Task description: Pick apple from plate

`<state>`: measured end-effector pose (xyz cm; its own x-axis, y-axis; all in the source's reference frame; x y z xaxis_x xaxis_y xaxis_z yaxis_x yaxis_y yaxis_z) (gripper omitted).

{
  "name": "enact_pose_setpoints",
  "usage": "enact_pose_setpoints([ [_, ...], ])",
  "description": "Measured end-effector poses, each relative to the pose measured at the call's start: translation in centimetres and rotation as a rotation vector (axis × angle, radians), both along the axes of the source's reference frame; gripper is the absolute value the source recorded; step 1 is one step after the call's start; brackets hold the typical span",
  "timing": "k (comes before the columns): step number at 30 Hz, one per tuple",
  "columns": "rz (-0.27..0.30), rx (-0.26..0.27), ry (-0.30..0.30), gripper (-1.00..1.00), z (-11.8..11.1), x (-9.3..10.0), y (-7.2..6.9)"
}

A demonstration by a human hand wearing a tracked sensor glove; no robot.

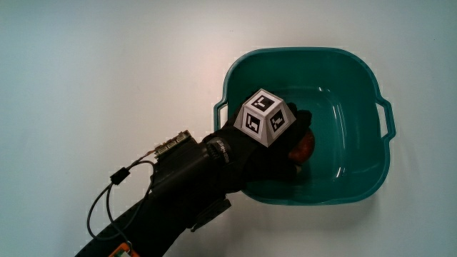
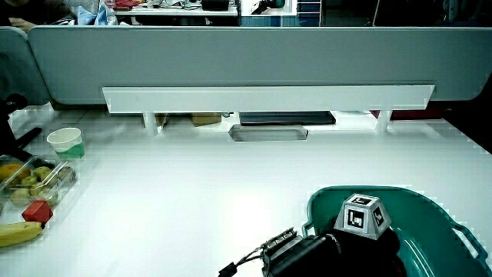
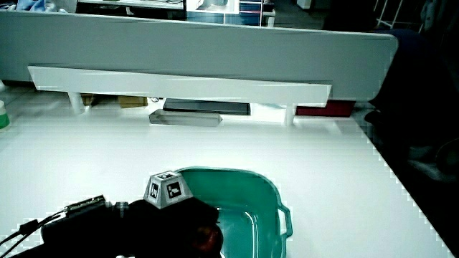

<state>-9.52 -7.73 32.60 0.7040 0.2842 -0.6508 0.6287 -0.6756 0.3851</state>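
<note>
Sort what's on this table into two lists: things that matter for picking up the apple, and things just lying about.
Part of the job:
- hand, reaching into the basin
- apple, under the hand
- teal basin, holding the apple (no plate in view)

Just lying about, in a side view:
- paper cup
- clear fruit tray
- red block
- banana

Basin (image 1: 364, 78) walls ring the hand (image 1: 268, 146) and apple (image 1: 305, 145), open only from above, bare desk (image 1: 107, 78) around the basin, cup (image 2: 65, 142), fruit tray (image 2: 34, 181) and banana (image 2: 19, 233) well apart at the desk's edge
</note>
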Motion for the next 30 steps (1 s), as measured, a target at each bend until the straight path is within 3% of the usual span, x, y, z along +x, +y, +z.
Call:
enact_pose_setpoints([
  [1, 0.059, 0.068, 0.047, 0.0, 0.6, 0.3, -0.2],
  [2, 0.053, 0.083, -0.023, 0.0, 0.7, 0.5, -0.1],
  [4, 0.055, 0.064, -0.017, 0.0, 0.3, 1.3, 0.1],
  [5, -0.008, -0.015, -0.044, 0.0, 0.2, 1.5, 0.3],
  [6, 0.067, 0.055, 0.034, 0.0, 1.1, 1.8, 0.0],
  [7, 0.001, -0.02, 0.002, 0.0, 0.9, 2.1, 0.3],
  [8, 0.066, 0.039, 0.064, 0.0, 1.4, 2.4, 0.1],
  [9, 0.048, 0.034, 0.018, 0.0, 1.3, 2.8, 0.2],
  [10, 0.105, 0.125, -0.002, 0.0, 1.2, 3.1, 0.2],
  [11, 0.091, 0.107, -0.031, 0.0, 0.9, 3.4, 0.4],
  [12, 0.054, 0.037, -0.047, 0.0, 0.7, 3.6, 0.6],
  [13, 0.067, 0.048, -0.027, 0.0, 1.1, 3.8, 0.5],
  [15, 0.074, 0.012, 0.066, 0.0, 2.7, 4.3, 0.4],
  [16, 0.129, 0.141, 0.03, 0.0, 3.1, 4.7, 0.2],
  [26, 0.162, 0.045, -0.095, 0.0, 6.3, 9.3, 1.8],
  [27, 0.11, -0.022, -0.135, 0.0, 6.0, 9.5, 2.1],
  [28, 0.108, -0.019, -0.147, 0.0, 6.6, 9.8, 2.3],
  [29, 0.103, -0.028, -0.181, 0.0, 5.7, 10.0, 2.5],
  [30, 0.136, -0.026, -0.18, 0.0, 5.4, 10.3, 2.6],
])
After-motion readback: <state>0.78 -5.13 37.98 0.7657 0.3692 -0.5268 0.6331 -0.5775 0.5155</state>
